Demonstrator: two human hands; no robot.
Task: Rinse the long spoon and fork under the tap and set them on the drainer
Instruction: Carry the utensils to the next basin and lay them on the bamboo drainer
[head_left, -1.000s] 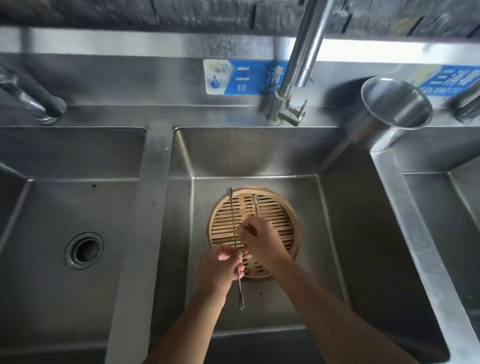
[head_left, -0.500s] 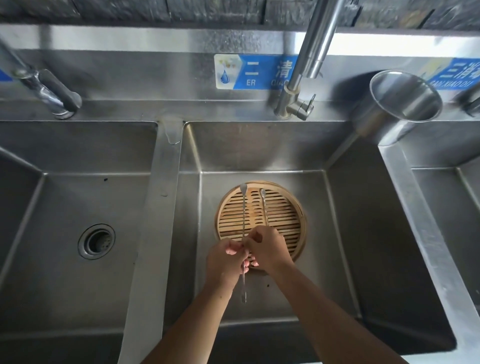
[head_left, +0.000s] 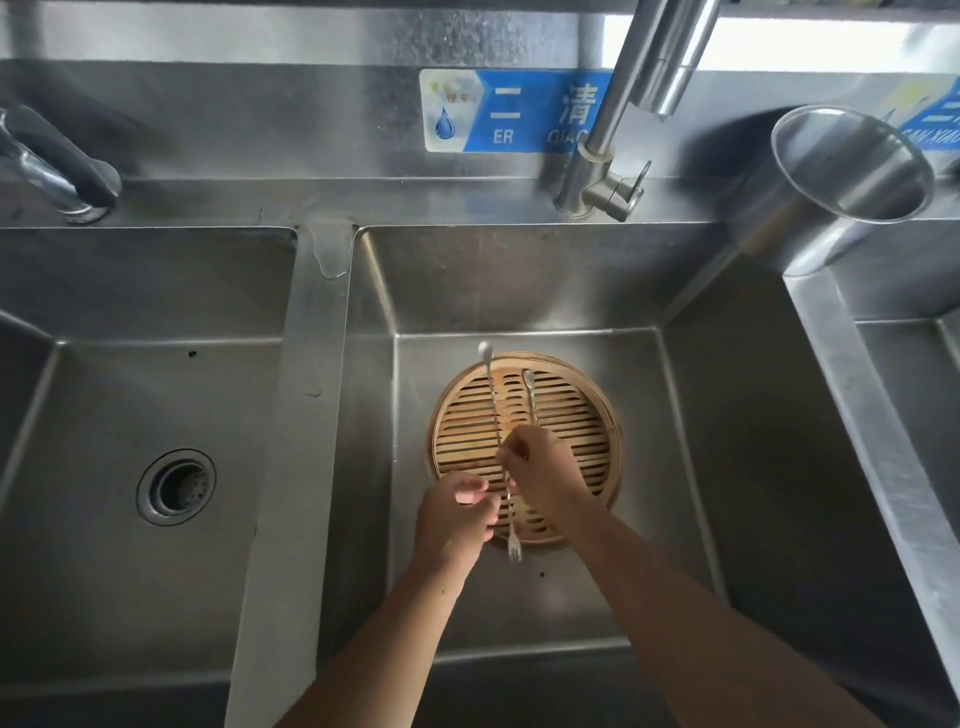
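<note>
Left basin of the stainless-steel sink (head_left: 130, 597): round drain (head_left: 176, 487). Middle basin: round slatted bamboo steamer tray (head_left: 582, 415) on the floor. Left hand (head_left: 457, 519), fingers curled, touching the long thin metal fork (head_left: 500, 447), tines toward the viewer. Right hand (head_left: 540, 473) pinches the fork and the long twisted-stem metal spoon (head_left: 531, 400). Chrome tap (head_left: 623, 119) above. Far right: steel cylindrical cup (head_left: 841, 182).

Both hands (head_left: 457, 514) (head_left: 540, 467) hold two long utensils (head_left: 493, 415) over a bamboo steamer (head_left: 576, 415), seemingly the fork and spoon
</note>
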